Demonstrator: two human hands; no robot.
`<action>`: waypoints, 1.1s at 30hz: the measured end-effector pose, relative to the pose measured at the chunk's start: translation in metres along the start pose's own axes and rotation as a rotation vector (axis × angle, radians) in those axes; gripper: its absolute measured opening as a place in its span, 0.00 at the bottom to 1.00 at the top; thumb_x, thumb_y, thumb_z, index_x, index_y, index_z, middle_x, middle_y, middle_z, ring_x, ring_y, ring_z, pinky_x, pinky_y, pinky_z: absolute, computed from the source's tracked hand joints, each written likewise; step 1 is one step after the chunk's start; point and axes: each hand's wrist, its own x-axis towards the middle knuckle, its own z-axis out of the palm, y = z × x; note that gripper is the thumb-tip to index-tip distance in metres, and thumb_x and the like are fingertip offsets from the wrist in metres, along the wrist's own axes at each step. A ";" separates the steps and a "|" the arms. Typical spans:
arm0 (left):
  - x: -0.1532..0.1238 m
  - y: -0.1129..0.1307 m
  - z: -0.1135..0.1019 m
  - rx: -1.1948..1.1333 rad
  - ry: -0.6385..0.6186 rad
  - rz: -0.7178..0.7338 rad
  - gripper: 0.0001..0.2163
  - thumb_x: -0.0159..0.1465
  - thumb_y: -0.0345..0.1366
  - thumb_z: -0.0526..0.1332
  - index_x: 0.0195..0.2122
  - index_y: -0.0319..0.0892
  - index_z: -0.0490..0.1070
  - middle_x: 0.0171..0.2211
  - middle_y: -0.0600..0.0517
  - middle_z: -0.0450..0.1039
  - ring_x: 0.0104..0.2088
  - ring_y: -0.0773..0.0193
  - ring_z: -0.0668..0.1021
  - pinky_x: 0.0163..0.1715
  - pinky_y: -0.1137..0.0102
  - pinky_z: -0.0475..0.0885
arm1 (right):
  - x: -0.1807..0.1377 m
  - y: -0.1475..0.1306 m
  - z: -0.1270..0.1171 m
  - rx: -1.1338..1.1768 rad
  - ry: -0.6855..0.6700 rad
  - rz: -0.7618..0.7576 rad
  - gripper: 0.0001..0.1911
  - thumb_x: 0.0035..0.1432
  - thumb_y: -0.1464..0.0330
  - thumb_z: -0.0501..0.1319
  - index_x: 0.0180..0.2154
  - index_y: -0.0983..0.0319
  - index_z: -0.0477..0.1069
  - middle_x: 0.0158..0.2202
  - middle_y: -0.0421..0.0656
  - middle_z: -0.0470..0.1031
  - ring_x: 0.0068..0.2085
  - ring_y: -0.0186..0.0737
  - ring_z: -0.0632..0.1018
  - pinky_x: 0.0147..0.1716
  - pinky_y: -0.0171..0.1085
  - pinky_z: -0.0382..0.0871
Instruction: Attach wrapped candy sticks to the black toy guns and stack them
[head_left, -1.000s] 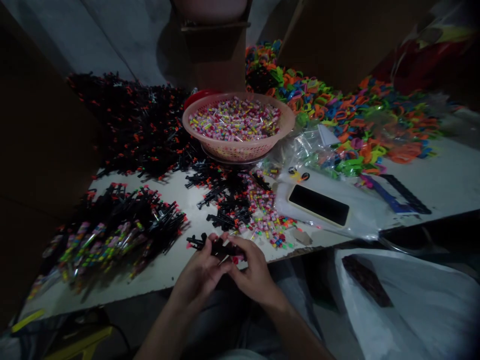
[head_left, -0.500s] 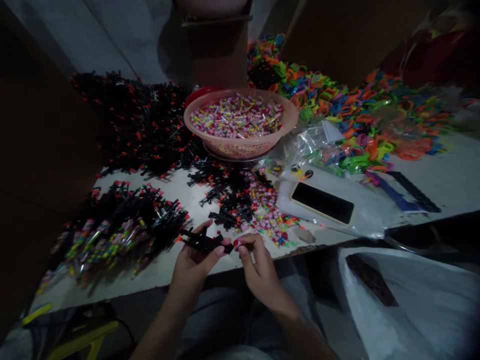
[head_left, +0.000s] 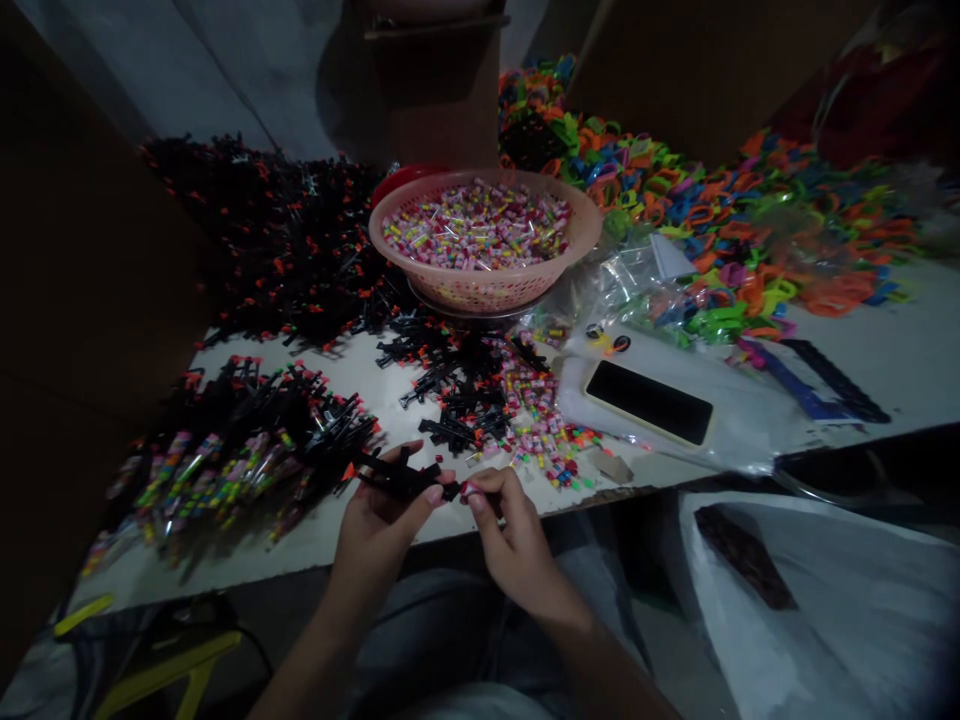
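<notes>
My left hand (head_left: 379, 545) is closed around a black toy gun (head_left: 401, 476) with an orange tip, its thumb pressed along the side. Between the thumb and fingertips of my right hand (head_left: 517, 545) is a small pink-and-red candy tube (head_left: 466, 489), mostly covered by the fingers. It meets the right end of the toy gun; whether it is inserted I cannot tell. Beyond my hands lie loose black toy guns (head_left: 469, 415) and a scatter of small candy tubes (head_left: 534, 395). At left is a pile of toy guns with candy tubes attached (head_left: 232, 460).
A pink perforated basket (head_left: 480, 285) full of candy tubes stands at the back. Dark toy guns (head_left: 277, 240) are heaped to its left, bright plastic pieces (head_left: 720, 230) to its right. A phone (head_left: 649, 402) rests on plastic bags. A white sack (head_left: 847, 600) hangs below the table's right edge.
My right hand has shifted slightly left, bringing the candy tube up against the toy gun's end. The gap between them has closed. My left hand keeps its hold.
</notes>
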 end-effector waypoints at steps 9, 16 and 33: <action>-0.001 0.000 0.002 -0.011 0.037 -0.038 0.32 0.42 0.40 0.74 0.49 0.38 0.69 0.29 0.46 0.80 0.40 0.52 0.80 0.45 0.60 0.73 | 0.000 -0.004 0.002 -0.095 0.014 -0.041 0.03 0.63 0.71 0.50 0.39 0.58 0.58 0.39 0.44 0.70 0.42 0.38 0.74 0.41 0.37 0.68; 0.000 -0.004 -0.001 0.018 0.058 -0.060 0.25 0.41 0.39 0.74 0.39 0.37 0.73 0.32 0.45 0.80 0.37 0.53 0.81 0.44 0.61 0.74 | 0.003 -0.009 -0.002 -0.127 -0.106 -0.008 0.02 0.64 0.70 0.49 0.39 0.59 0.58 0.37 0.44 0.70 0.40 0.38 0.74 0.39 0.37 0.68; 0.014 -0.030 0.001 0.047 0.032 -0.076 0.26 0.46 0.43 0.71 0.43 0.38 0.68 0.34 0.46 0.79 0.39 0.56 0.79 0.41 0.64 0.73 | 0.005 0.012 0.001 -0.566 -0.113 -0.094 0.06 0.61 0.64 0.53 0.35 0.61 0.63 0.29 0.44 0.73 0.32 0.43 0.73 0.33 0.39 0.64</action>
